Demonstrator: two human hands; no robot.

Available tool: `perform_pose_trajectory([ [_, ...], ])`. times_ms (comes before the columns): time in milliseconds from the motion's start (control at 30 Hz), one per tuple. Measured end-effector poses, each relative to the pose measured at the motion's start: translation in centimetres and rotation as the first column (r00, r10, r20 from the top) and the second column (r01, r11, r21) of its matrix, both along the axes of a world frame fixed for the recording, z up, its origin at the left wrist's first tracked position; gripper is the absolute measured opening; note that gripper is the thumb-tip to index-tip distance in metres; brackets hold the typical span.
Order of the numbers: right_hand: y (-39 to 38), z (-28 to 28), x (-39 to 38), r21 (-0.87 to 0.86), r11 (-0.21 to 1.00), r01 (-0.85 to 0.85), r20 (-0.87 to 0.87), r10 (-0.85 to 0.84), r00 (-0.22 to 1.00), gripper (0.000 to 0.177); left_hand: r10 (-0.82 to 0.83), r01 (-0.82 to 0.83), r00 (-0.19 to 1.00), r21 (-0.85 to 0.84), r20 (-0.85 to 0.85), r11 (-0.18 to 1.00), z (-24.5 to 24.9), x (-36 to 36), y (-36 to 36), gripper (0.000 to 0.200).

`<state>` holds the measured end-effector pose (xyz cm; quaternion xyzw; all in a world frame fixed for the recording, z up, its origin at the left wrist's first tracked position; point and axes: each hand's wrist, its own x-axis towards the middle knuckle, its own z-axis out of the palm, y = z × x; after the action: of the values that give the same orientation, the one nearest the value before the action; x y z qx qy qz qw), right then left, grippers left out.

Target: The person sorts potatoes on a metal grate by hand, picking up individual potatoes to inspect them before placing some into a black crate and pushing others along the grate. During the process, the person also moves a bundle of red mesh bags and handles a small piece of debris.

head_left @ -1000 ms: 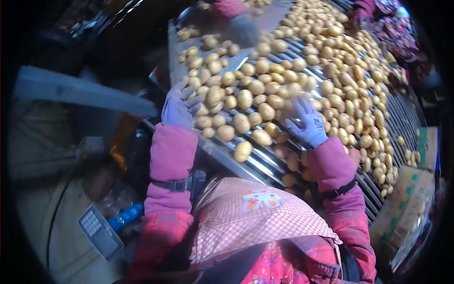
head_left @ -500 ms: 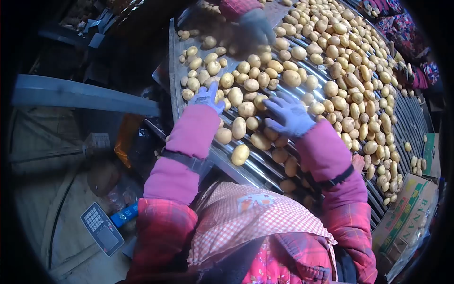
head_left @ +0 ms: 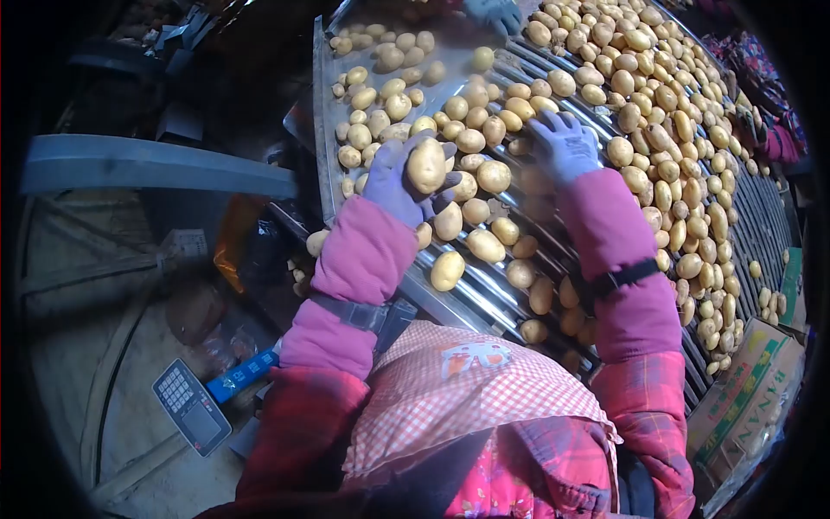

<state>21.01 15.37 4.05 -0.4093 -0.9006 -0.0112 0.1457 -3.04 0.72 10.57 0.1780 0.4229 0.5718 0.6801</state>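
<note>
My left hand (head_left: 393,186), in a pale lilac glove, is turned palm up with its fingers curled around a large yellow potato (head_left: 426,166). In a matching glove, my right hand (head_left: 565,147) reaches over the metal rollers (head_left: 494,304), fingers stretched out beside several potatoes (head_left: 519,107). Whether its fingertips touch them is hard to see. Loose potatoes lie on the rollers between and below my hands, with one (head_left: 447,271) near the front edge. Smaller potatoes (head_left: 378,121) rest on the flat metal sheet beyond my left hand.
A dense bank of potatoes (head_left: 666,138) covers the right side. Another person's gloved hand (head_left: 494,12) is at the top; a second person's sleeve (head_left: 782,143) is far right. A grey beam (head_left: 156,164), a scale keypad (head_left: 192,406) and a cardboard box (head_left: 748,406) surround the rollers.
My left hand has turned over and now holds a potato. My right hand has moved up and right across the rollers. The other person's hand has drawn back toward the top edge.
</note>
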Motion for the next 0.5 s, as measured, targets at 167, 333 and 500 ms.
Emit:
perform_pose_trajectory([
  [167, 0.6, 0.8, -2.0, -0.154, 0.958, 0.244, 0.214, -0.209, 0.954, 0.035, -0.071, 0.388, 0.351, 0.076, -0.934, 0.919, 1.5, 1.6, -1.6, 0.056],
  [333, -0.5, 1.1, -1.0, -0.289, 0.912, 0.291, 0.167, -0.252, 0.953, 0.052, -0.247, 0.248, 0.969, -0.057, 0.012, 0.967, -2.5, 4.0, -2.9, 0.055],
  [500, -2.2, 0.4, 0.5, -0.462, 0.883, 0.083, -0.452, -0.314, 0.835, 0.045, -0.278, 0.274, 0.946, 0.047, 0.168, 0.960, -3.9, 2.6, -2.4, 0.059],
])
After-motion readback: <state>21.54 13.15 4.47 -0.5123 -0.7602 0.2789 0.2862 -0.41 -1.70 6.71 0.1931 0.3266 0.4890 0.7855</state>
